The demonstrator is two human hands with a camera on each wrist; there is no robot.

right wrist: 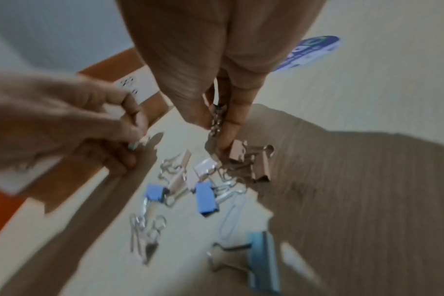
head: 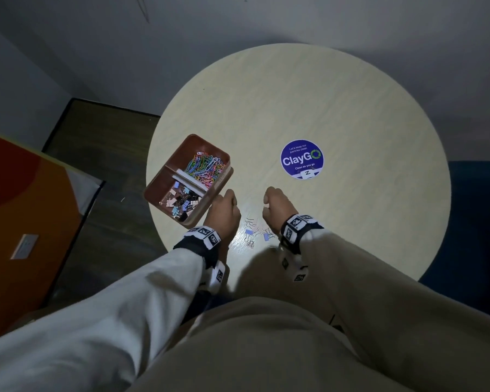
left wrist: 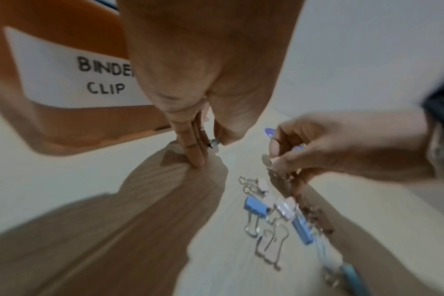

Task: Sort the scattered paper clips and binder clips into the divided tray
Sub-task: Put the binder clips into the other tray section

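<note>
Nearest me: both sleeves (head: 96, 321) low in the head view, forearms reaching onto the near edge of the round table (head: 351, 114).

Tray (head: 153, 190) sits at the table's left edge, just beside my left hand (head: 222, 212). Far compartment: paper clips (head: 205, 166). Near compartment, labelled BINDER CLIP: binder clips (head: 181, 203).

Loose clips (right wrist: 205, 198) lie in a small heap between my wrists at the near edge: all look like binder clips, blue, pink and rose-gold, handles interlocked.

Left hand: fingers curled, thumb and finger pinching something small and metallic (left wrist: 213, 143), just above the table.
Right hand (head: 275, 206): curled, gripping several clips (right wrist: 217, 120) bunched between thumb and fingers.

Handling judgement: light, rigid, smooth metal. Wire handles snag on neighbours, so lifting one may drag others. Best grasped across the painted body or by both handles; a lone handle will let it swing.

Obstructions: tray's near wall must be cleared when dropping. ClayGo sticker (head: 301, 159) lies flat, well apart, no hindrance.
</note>
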